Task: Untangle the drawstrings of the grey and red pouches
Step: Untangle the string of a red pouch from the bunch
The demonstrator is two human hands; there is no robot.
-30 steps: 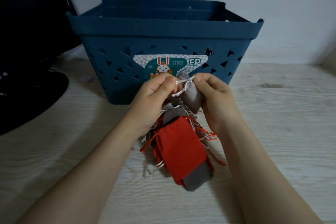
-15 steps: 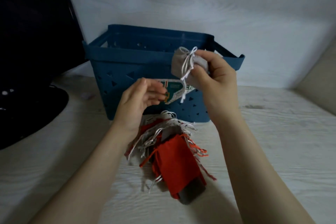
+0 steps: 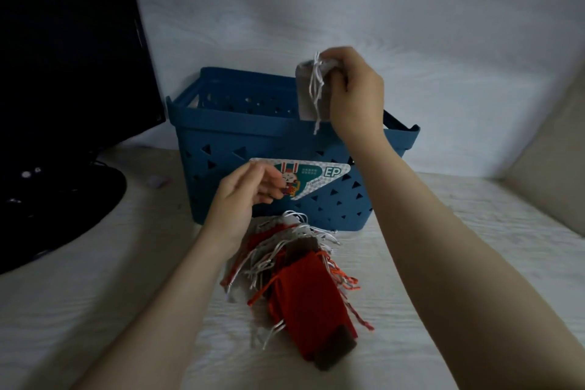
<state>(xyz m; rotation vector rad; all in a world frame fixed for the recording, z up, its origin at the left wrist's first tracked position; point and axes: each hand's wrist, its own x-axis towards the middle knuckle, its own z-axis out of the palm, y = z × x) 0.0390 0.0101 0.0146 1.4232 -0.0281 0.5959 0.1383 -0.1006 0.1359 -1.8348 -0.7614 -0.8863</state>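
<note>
- So the right hand [image 3: 351, 89] is up above the blue basket [image 3: 240, 123], fingers curled round the top of a grey pouch [image 3: 308, 95] – its white drawstrings [image 3: 316, 95] dangle down over the basket's rim.
- Left hand [image 3: 243, 196] hovers lower, in front of the basket, fingers loosely bent and holding nothing.
- Sticker [image 3: 316, 177] on the basket front has a cartoon rabbit and the letters "EP" – the smaller print is too blurry to read.
- Rest of the pile [image 3: 300, 282] sits on the pale wood-grain table [image 3: 95, 294], just in front of the basket: red and grey pouches stacked together, white and orange-red cords all tangled on top.
- Dark monitor [image 3: 69, 41] stands at far left.
</note>
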